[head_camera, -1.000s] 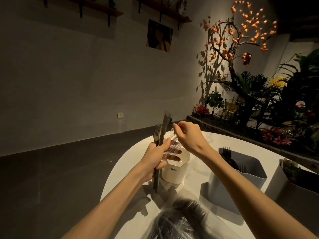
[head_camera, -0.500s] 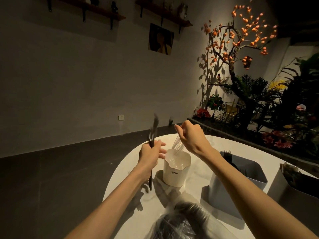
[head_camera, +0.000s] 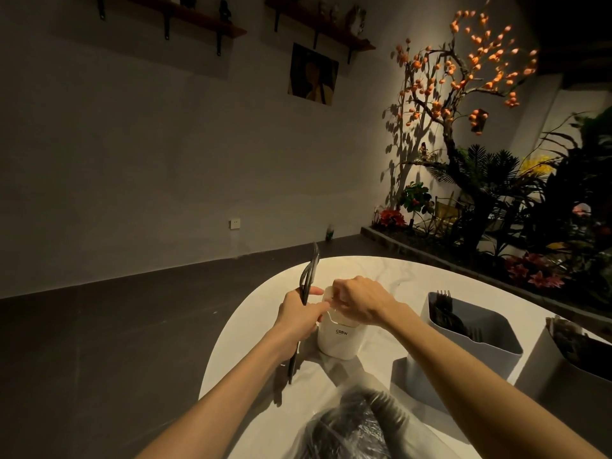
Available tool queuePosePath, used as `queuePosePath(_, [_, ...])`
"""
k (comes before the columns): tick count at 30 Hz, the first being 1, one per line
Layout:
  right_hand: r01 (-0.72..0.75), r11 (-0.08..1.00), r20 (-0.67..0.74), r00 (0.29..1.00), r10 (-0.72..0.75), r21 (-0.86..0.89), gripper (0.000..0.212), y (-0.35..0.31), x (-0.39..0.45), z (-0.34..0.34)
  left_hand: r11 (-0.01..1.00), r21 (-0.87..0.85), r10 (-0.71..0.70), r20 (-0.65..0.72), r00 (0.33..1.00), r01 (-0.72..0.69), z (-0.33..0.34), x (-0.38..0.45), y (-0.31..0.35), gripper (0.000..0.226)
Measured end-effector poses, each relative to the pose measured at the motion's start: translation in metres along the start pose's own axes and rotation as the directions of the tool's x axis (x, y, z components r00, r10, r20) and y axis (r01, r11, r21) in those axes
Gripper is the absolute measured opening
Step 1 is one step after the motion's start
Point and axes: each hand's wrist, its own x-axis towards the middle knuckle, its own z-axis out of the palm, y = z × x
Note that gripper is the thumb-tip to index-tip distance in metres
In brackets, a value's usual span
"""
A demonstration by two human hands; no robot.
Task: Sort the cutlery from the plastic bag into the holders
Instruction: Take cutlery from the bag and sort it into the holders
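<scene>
My left hand [head_camera: 298, 318] grips a few dark pieces of cutlery [head_camera: 309, 273] upright, their handles reaching down to the white table [head_camera: 251, 329]. Right beside it stands a white cup-shaped holder [head_camera: 337, 342] marked CRBW. My right hand [head_camera: 361, 303] lies over its mouth, fingers pinched on a clear plastic piece [head_camera: 327, 294] at the rim; most of that piece is hidden. The clear plastic bag [head_camera: 357, 425], full of dark cutlery, lies at the near table edge between my forearms.
A grey rectangular holder [head_camera: 490, 352] with dark forks [head_camera: 443, 296] stands to the right. A further holder [head_camera: 543, 369] with dark contents sits at the right edge. Plants and a planter border lie beyond the table; dark floor is to the left.
My right hand has dropped from above the white holder down onto its mouth, taking the clear piece with it. The left hand has lowered slightly with the dark cutlery.
</scene>
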Motion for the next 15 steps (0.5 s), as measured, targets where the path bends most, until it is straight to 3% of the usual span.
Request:
queuePosePath(4, [-0.036, 0.980, 0.069, 0.997, 0.023, 0.196, 0.041, 0.001, 0.001, -0.022, 0.998, -0.067, -0.004, 0.018, 1.000, 0.005, -0.004, 0.004, -0.007, 0.031])
queuePosePath(7, [-0.166, 0.895, 0.035, 0.985, 0.166, 0.414, 0.030, 0.005, 0.004, -0.040, 0.998, -0.051, -0.026, 0.016, 1.000, 0.027, -0.005, 0.005, -0.006, 0.030])
queuePosePath(10, [-0.215, 0.929, -0.043, 0.970, 0.239, 0.301, 0.025, 0.006, 0.002, -0.050, 0.998, -0.042, -0.042, 0.014, 0.999, 0.043, -0.005, 0.006, -0.006, 0.028])
queuePosePath(13, [-0.211, 0.967, 0.113, 0.974, 0.195, 0.144, 0.025, 0.001, -0.006, -0.045, 0.999, -0.031, -0.016, 0.003, 1.000, 0.017, -0.004, 0.002, -0.007, 0.024])
queuePosePath(15, [-0.191, 0.968, 0.132, 0.976, 0.170, 0.165, 0.026, 0.000, -0.012, -0.043, 0.999, -0.032, 0.017, -0.059, 0.998, -0.019, -0.002, -0.004, -0.002, 0.020])
